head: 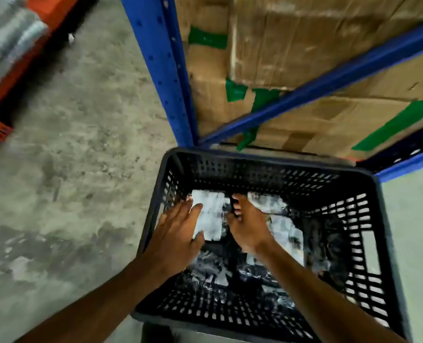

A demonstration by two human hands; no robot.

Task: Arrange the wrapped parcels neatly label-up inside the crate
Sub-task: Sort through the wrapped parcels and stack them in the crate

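The left hand (pixel 178 226) lies flat and open on a far-left parcel (pixel 211 216) in the crate (pixel 267 159). Its long axis runs near-to-far. The right hand (pixel 248 225) flanks it, its grasp hidden.

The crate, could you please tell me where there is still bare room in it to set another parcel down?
The black crate looks freest along its right wall, where dark floor shows beside the right-hand parcels. The far-left corner is crowded: the left hand and right hand flank a white-labelled parcel. The near half holds shiny wrapped parcels.
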